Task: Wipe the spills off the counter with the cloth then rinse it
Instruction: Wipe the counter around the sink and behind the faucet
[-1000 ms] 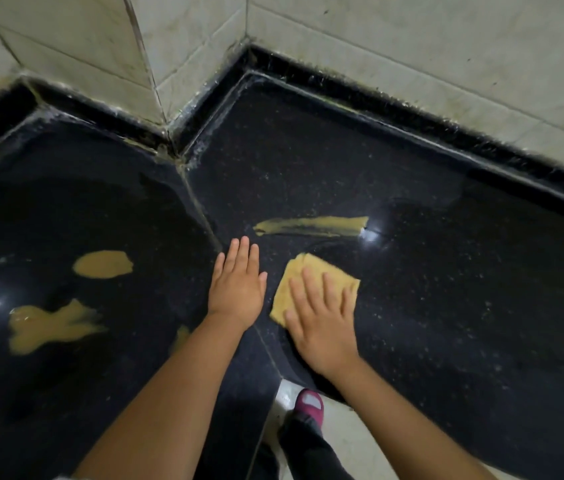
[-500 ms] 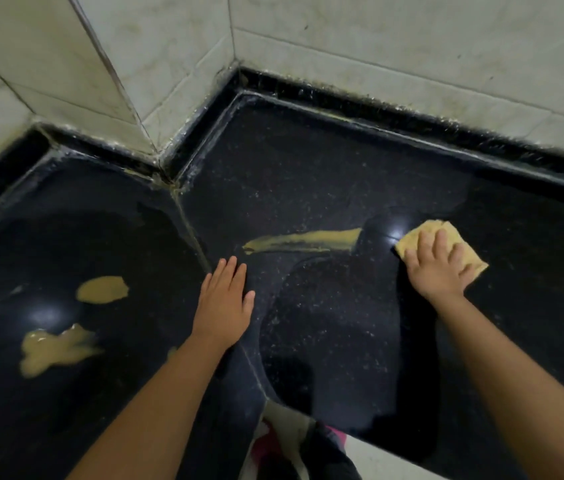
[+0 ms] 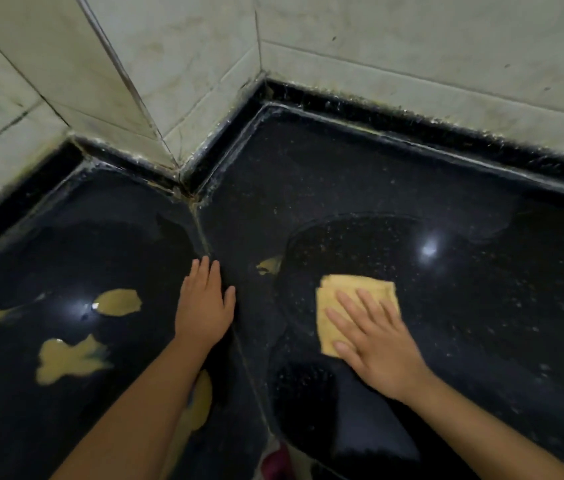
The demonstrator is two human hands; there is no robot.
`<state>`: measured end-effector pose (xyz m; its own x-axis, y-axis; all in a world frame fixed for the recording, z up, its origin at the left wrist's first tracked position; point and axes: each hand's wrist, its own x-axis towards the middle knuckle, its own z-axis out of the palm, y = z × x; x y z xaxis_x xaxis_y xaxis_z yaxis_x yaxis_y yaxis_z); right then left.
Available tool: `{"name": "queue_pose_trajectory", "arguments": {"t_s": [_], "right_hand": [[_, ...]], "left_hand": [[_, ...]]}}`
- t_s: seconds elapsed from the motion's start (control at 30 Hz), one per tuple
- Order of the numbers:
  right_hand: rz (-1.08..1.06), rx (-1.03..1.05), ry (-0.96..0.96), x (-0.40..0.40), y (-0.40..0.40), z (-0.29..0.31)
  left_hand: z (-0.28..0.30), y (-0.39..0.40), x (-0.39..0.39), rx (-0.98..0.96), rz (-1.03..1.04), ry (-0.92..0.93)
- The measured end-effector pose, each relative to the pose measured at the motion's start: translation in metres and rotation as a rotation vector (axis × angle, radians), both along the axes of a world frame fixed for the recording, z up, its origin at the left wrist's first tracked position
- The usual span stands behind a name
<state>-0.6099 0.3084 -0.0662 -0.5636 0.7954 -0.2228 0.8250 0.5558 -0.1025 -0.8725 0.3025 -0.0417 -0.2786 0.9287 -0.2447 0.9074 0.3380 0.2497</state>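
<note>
Two hands: both flat on a black speckled counter (image 3: 342,174) set into a tiled corner
Right hand (image 3: 374,337): fingers straight and spread, pressing down on the cloth, not gripping it
Cloth (image 3: 353,289): small yellow folded square, on the right slab, under the right fingers, far edge showing beyond the fingertips
Left hand (image 3: 204,306): relaxed and flat, holding nothing, braced beside the seam between the two slabs
Small smear (image 3: 268,265): last yellow trace on the right slab, between the hands, just left of the wet swept arc
Left spills (image 3: 65,358): several yellow puddles on the left slab, untouched, one partly hidden under the left forearm
Risk: left forearm hanging over that near puddle, likely to drag through it; loaded cloth likely to spread the mess thinly instead of lifting it; flat palm with no grip likely to slip off the cloth on wet stone
Change from half a second earlier: long yellow streak on the right slab nearly gone, only the small smear left; cloth and right hand back from the far right toward the middle; left hand in much the same place
</note>
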Motion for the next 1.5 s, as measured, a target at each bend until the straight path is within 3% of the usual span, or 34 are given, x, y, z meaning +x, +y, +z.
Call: {"name": "queue_pose_trajectory", "arguments": {"t_s": [0.1,0.23,0.4,0.5,0.6,0.7,0.8,0.83,0.9,1.0,1.07,1.17,1.27,1.37,1.5], "right_hand": [[-0.179,0.021,-0.064,0.037,0.036,0.015],[-0.428,-0.163,-0.034,-0.034,0.111,0.018],[-0.058,-0.126,0.064,-0.134,0.085,0.005],[0.149,0.007,0.092,-0.094,0.021,0.0],[0.213,0.042,0.015,-0.009,-0.021,-0.009],[0.024,0.055,-0.083,0.045,0.007,0.004],[-0.438,-0.044,-0.077,0.02,0.065,0.009],[-0.496,-0.087,-0.072,-0.003,0.078,0.005],[-0.401,-0.121,-0.062,-0.058,0.083,0.007],[-0.069,0.003,-0.02,-0.094,0.042,-0.003],[0.09,0.052,0.033,-0.072,0.0,-0.006],[0.131,0.025,0.028,0.008,-0.042,-0.008],[-0.055,0.046,-0.039,0.099,-0.028,-0.002],[-0.462,-0.008,-0.097,0.157,0.023,0.012],[-0.966,-0.047,-0.028,0.163,0.116,0.019]], "left_hand": [[-0.009,0.001,-0.001,-0.023,0.0,0.04],[-0.018,-0.001,-0.002,-0.002,-0.008,0.032],[-0.019,0.001,-0.005,-0.027,-0.018,0.057],[-0.017,0.002,-0.006,-0.04,-0.02,0.036],[-0.017,0.002,-0.006,-0.026,-0.017,0.014],[-0.017,0.003,-0.006,-0.018,-0.015,0.006],[-0.017,0.003,-0.006,-0.008,-0.011,-0.012],[-0.017,0.003,-0.006,-0.001,-0.011,-0.017],[-0.015,0.004,-0.006,0.003,-0.005,-0.03],[-0.007,0.005,-0.007,-0.014,0.001,-0.04],[-0.001,0.007,-0.007,0.012,0.034,-0.052],[0.003,0.006,-0.001,0.138,0.027,-0.023],[-0.001,0.009,0.021,0.296,-0.049,-0.079],[-0.005,0.023,0.051,0.347,-0.076,-0.177],[-0.011,0.046,0.08,0.332,-0.115,-0.19]]}}
